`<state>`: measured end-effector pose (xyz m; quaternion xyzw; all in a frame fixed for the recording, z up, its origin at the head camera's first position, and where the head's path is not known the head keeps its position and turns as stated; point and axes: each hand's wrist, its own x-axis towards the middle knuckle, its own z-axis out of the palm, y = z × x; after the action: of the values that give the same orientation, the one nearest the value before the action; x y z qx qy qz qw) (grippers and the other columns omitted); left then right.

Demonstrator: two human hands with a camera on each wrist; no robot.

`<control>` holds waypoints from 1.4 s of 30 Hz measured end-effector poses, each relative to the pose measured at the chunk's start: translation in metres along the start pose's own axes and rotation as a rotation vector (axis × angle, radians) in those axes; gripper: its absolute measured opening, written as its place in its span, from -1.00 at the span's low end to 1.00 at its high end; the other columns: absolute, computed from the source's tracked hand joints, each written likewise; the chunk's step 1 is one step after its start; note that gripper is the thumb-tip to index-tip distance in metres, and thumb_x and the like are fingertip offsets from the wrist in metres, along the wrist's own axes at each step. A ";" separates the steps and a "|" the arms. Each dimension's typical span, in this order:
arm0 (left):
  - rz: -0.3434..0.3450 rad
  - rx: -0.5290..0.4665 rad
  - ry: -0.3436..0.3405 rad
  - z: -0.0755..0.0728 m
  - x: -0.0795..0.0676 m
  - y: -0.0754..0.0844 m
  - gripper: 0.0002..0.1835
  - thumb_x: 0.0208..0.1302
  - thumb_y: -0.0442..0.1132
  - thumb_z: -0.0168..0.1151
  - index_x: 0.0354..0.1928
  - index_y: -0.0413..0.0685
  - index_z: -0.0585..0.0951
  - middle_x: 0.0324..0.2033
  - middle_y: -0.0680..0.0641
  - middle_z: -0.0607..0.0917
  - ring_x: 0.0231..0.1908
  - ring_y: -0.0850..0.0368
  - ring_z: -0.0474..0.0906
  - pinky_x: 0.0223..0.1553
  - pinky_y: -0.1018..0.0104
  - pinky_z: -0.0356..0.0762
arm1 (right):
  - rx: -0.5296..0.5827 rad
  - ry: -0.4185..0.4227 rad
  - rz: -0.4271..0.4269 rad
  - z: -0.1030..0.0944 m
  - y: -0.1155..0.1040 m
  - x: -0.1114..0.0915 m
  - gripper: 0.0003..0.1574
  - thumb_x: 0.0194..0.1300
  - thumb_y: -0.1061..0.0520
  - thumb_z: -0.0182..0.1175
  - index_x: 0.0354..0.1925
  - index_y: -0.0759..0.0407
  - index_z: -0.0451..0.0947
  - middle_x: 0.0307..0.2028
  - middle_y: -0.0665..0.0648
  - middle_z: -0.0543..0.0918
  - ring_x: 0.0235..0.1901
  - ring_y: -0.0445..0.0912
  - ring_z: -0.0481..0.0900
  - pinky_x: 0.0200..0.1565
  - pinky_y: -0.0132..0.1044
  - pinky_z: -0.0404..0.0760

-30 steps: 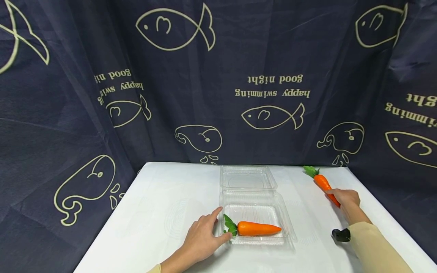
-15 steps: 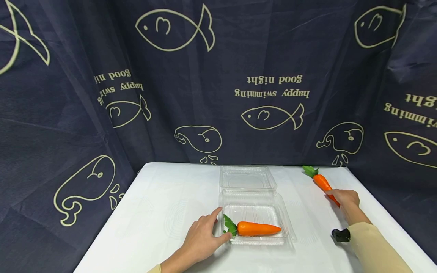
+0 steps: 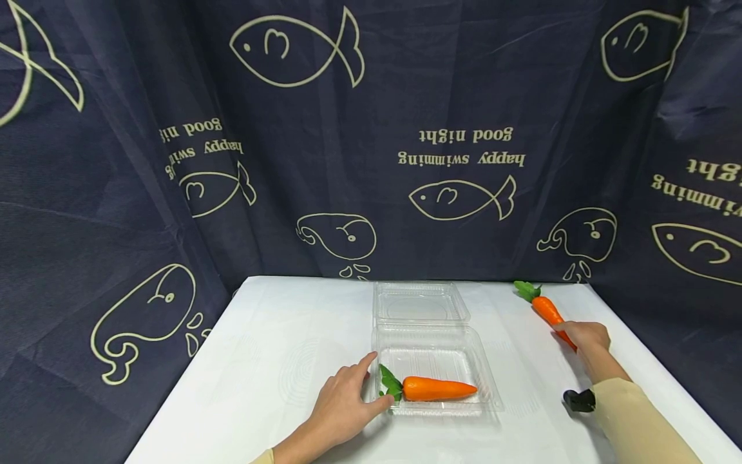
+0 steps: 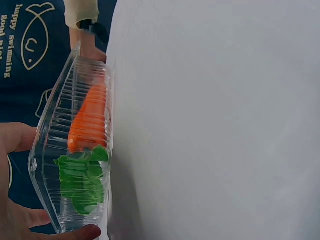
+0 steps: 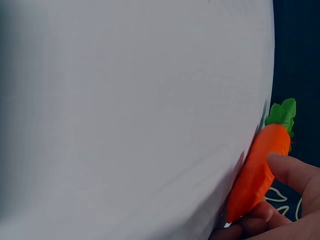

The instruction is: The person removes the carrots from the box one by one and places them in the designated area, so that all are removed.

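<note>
In the head view a clear plastic clamshell box lies unfolded on the white table. One orange carrot with green leaves rests in its near half, leaves to the left. My left hand has its fingers spread at the box's left side and near-left corner; the left wrist view shows fingertips against the plastic wall. Over at the right, my right hand holds a second carrot by its narrow half, thumb on top in the right wrist view. That carrot's leaves point away, and its tip is partly hidden by the hand.
The clamshell's lid half lies flat behind the carrot's half, close to the far edge of the white table. A dark blue curtain with fish drawings hangs behind and along both sides. A black wrist device sits by the right sleeve.
</note>
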<state>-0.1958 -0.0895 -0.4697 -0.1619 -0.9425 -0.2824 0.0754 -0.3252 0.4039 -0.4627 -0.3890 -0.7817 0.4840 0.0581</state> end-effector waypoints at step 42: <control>0.002 0.002 0.006 0.000 0.000 0.001 -0.11 0.11 0.35 0.33 0.43 0.08 0.42 -0.09 0.01 0.72 -0.10 0.06 0.60 -0.12 0.03 0.49 | 0.012 0.032 -0.061 -0.017 -0.006 -0.006 -0.19 0.08 0.18 0.40 0.24 0.51 0.38 0.11 0.47 0.48 -0.04 0.23 0.43 -0.06 -0.04 0.50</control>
<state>-0.1955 -0.0892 -0.4692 -0.1622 -0.9424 -0.2817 0.0787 -0.3165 0.4107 -0.4474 -0.3721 -0.7892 0.4806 0.0877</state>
